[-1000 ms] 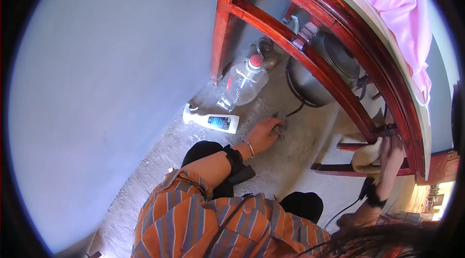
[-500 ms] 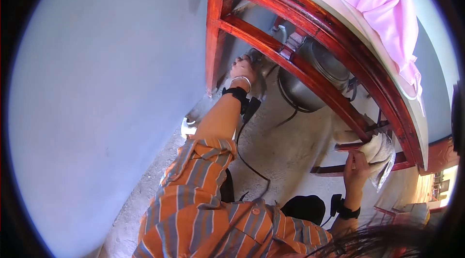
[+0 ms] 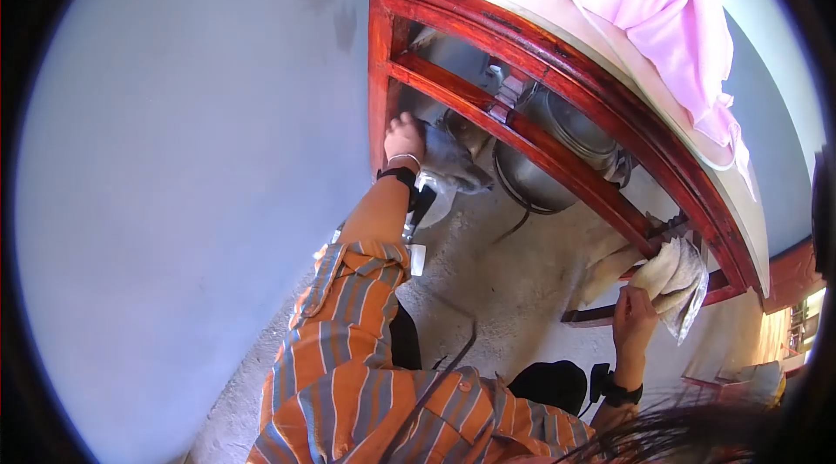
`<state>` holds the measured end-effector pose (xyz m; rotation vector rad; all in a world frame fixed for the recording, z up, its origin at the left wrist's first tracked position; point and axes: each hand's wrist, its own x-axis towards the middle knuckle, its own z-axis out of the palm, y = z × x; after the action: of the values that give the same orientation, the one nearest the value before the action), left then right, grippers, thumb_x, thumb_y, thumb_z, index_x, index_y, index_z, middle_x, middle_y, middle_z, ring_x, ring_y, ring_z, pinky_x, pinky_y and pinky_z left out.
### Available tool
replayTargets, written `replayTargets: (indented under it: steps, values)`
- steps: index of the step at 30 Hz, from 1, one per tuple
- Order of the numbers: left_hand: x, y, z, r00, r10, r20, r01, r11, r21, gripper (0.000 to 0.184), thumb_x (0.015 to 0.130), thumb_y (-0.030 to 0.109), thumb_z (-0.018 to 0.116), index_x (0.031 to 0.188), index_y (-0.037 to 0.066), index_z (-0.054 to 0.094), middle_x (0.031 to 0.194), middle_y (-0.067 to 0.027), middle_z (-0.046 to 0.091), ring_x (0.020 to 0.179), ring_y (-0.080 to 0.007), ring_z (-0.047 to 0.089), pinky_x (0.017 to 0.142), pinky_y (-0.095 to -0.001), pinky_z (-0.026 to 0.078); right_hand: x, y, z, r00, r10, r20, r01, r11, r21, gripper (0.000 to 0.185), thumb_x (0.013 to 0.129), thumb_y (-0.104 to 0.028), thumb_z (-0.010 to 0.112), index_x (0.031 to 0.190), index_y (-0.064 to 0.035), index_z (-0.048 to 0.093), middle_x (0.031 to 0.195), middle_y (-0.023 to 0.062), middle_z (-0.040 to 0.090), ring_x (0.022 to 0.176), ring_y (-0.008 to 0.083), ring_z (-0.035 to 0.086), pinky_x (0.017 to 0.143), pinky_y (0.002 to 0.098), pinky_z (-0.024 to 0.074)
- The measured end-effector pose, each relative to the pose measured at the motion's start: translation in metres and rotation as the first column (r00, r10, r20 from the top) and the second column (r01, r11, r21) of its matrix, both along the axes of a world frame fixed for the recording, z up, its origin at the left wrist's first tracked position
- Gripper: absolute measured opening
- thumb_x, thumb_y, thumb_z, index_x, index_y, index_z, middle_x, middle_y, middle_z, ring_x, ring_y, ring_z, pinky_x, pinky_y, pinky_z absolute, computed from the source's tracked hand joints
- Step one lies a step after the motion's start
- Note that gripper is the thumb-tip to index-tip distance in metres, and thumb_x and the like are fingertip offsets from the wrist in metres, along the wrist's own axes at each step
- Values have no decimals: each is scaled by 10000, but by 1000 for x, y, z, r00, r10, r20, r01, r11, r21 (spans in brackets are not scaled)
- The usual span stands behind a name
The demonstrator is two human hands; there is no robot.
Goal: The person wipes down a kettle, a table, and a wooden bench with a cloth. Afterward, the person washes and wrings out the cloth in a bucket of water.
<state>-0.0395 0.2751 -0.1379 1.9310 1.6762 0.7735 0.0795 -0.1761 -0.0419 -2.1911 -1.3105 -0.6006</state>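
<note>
Inside the left end of a red wooden table frame (image 3: pixel 557 146), my left hand (image 3: pixel 404 138) is closed at the edge of a crumpled grey cloth (image 3: pixel 451 159). The cloth spreads out to the right of the hand, and its folds are slightly blurred. A pale, clear plastic-like piece (image 3: pixel 433 205) shows below it. At the frame's right end, my right hand (image 3: pixel 636 309) has its fingers pressed on a folded beige cloth (image 3: pixel 675 277), which hangs beside the lower rails.
Metal pots (image 3: pixel 535 177) stand under the table behind the middle rail. Pink satin fabric (image 3: pixel 684 46) and a white cord (image 3: pixel 601 24) lie on the tabletop. A bluish wall (image 3: pixel 200 159) rises on the left. A dark strap (image 3: pixel 444 368) hangs in front of my body.
My left hand has moved left, toward the table leg, and the grey cloth now shows spread beside it. My right hand stays at the beige cloth. The view has shifted slightly.
</note>
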Motion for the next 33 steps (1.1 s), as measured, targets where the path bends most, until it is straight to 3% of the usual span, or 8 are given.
replayTargets:
  steps: [6, 15, 23, 27, 29, 30, 32, 33]
  values:
    - [9, 0, 7, 773, -249, -583, 577, 659, 482, 262, 776, 121, 449, 1030, 64, 420, 981, -146, 490, 902, -308, 514, 672, -369, 493, 1, -6, -1, 1000, -10, 7, 10, 999, 38, 59, 711, 13, 556, 760, -20, 546, 665, 110, 529, 527, 251, 525, 475, 318, 417]
    - [0, -131, 43, 597, -320, 735, 209, 947, 243, 306, 800, 198, 539, 1022, 14, 437, 921, -209, 525, 832, -300, 538, 724, -369, 418, -11, 13, -41, 966, 149, -210, -148, 989, 19, 37, 726, -3, 545, 759, -11, 558, 669, 128, 546, 543, 246, 549, 478, 307, 428]
    - [-26, -269, 19, 191, -942, 277, 833, 305, 461, 470, 750, 191, 580, 1147, 11, 405, 1099, -211, 483, 963, -277, 511, 793, -334, 414, -45, 70, -93, -517, 509, -688, 212, 855, 474, 376, 850, -296, 452, 1114, -29, 452, 1103, 87, 515, 1042, 191, 475, 864, 339, 400]
    - [-35, -224, 26, 337, -818, 466, 899, 427, 100, 347, 728, 169, 584, 1044, 43, 517, 942, -160, 573, 755, -231, 585, 615, -307, 464, -32, 55, -127, -466, 501, -729, 281, 865, 415, 351, 836, -281, 472, 1091, -40, 475, 1069, 82, 531, 1004, 205, 501, 855, 325, 405]
    - [-33, -178, 14, 643, -723, 253, 620, 685, 382, 188, 719, 146, 581, 880, 49, 586, 696, -106, 599, 568, -232, 578, 527, -302, 459, -28, 44, -114, 728, 306, -614, -390, 921, -4, 363, 815, -168, 503, 1139, -22, 429, 1080, 84, 514, 1002, 209, 498, 843, 334, 421]
    - [-31, -148, 9, 727, -635, 261, 517, 756, 401, 256, 708, 155, 605, 944, 69, 556, 811, -119, 584, 663, -265, 569, 592, -342, 460, -26, 45, -112, 727, 300, -617, -382, 924, -1, 363, 815, -168, 503, 1139, -22, 429, 1080, 84, 514, 1002, 209, 498, 843, 334, 421]
    - [-32, -92, 9, 897, -423, -129, 412, 694, 591, 397, 699, 210, 626, 1056, 93, 496, 1012, -142, 531, 831, -303, 544, 699, -398, 446, -20, 54, -105, -469, 544, -696, 392, 834, 388, 392, 766, -101, 545, 1129, -9, 428, 1066, 93, 516, 981, 220, 506, 833, 344, 426]
    - [-27, -75, 5, 893, -402, -202, 445, 726, 524, 455, 694, 253, 628, 1091, 104, 467, 1107, -151, 473, 918, -313, 512, 748, -410, 430, -21, 54, -104, -468, 544, -697, 402, 833, 380, 392, 766, -101, 545, 1129, -9, 428, 1066, 93, 516, 981, 220, 506, 833, 344, 426]
